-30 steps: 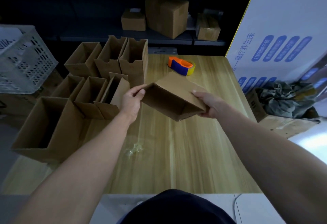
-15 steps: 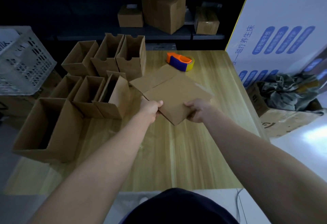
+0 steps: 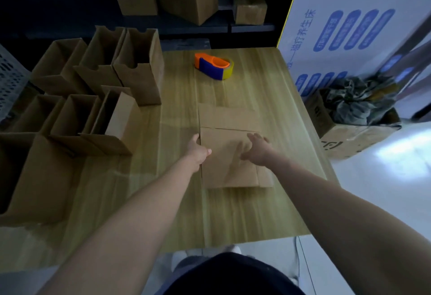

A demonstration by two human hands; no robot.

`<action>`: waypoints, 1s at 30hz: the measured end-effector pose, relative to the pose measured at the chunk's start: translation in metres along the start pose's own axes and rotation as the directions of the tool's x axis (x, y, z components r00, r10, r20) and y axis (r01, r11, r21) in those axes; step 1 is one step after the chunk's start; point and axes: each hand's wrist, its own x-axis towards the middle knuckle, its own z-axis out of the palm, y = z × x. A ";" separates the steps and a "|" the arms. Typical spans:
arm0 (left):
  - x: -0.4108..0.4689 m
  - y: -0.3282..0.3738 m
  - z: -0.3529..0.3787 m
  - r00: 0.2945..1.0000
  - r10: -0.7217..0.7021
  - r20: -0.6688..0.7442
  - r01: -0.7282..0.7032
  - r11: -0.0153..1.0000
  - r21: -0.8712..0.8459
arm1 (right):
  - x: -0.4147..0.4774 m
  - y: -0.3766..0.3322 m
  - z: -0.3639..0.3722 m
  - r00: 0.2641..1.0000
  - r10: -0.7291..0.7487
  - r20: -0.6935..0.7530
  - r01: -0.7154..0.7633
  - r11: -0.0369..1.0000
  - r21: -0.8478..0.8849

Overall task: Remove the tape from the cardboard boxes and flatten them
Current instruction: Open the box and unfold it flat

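The flattened cardboard box [image 3: 224, 166] lies near the middle of the counter [image 3: 256, 213], probably light, stiff and springy at its creases, with the right hand [image 3: 255, 149] pressing it, grip spread flat, while the left hand [image 3: 198, 148] touches its left edge, grip unclear; the edges look best for holding.

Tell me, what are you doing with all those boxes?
A person is flattening cardboard boxes. One flattened box lies on the wooden table: the right hand presses on top, the left hand touches its left edge. Open boxes stand to the left, a tape dispenser farther back.
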 end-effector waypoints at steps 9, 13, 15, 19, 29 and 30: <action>0.011 -0.038 0.036 0.977 0.170 0.126 -0.211 0.732 0.648 | 0.025 0.050 0.037 0.990 -0.018 0.142 0.050 0.974 -0.221; 0.025 -0.040 0.036 0.955 0.088 0.283 -0.289 0.487 0.824 | 0.032 0.057 0.041 0.991 0.007 0.133 0.034 0.954 -0.298; 0.032 -0.037 0.038 0.961 0.075 0.267 -0.275 0.391 0.878 | 0.038 0.060 0.042 0.992 0.002 0.129 0.039 0.948 -0.317; 0.043 -0.026 0.043 0.969 0.079 0.233 -0.246 0.346 0.906 | 0.051 0.063 0.034 0.990 -0.028 0.139 0.071 0.947 -0.314; 0.038 -0.011 0.049 0.964 0.225 0.145 -0.229 0.410 0.883 | 0.056 0.053 0.017 0.993 -0.101 0.054 0.114 0.925 -0.363; 0.033 -0.010 0.048 0.958 0.251 0.140 -0.242 0.442 0.864 | 0.053 0.050 0.014 0.991 -0.123 0.045 0.131 0.924 -0.359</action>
